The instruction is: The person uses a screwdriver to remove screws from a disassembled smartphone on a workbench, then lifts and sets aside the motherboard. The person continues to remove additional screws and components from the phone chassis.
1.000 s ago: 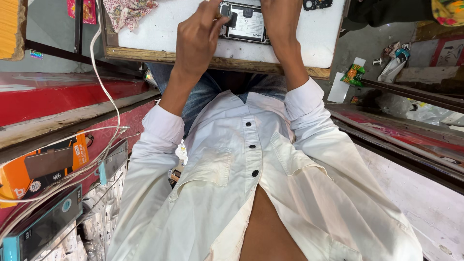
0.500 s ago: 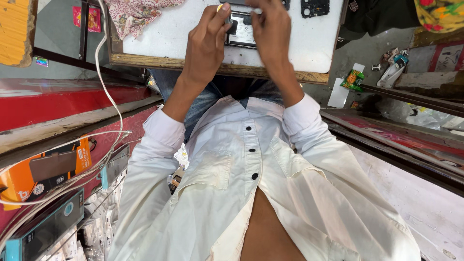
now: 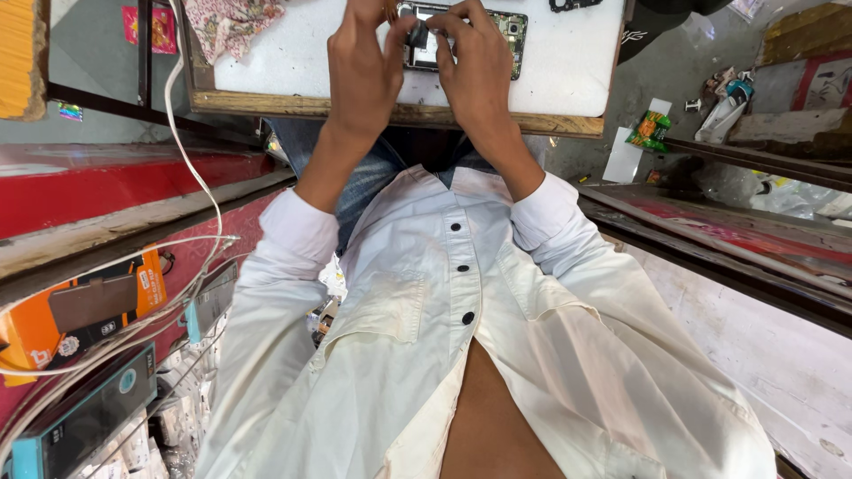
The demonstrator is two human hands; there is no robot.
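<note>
Phone (image 3: 461,35), opened, circuit board exposed, lies on the white board (image 3: 266,71) near its far edge. Left hand (image 3: 359,75) and right hand (image 3: 479,75) both pinch a small dark part (image 3: 417,34) above it. Bare board surface extends toward the wooden rim (image 3: 293,104).

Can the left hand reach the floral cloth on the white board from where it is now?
Probably yes. The left hand is at the opened phone, and the floral cloth lies on the same white board, just to its left, with nothing between.
</note>
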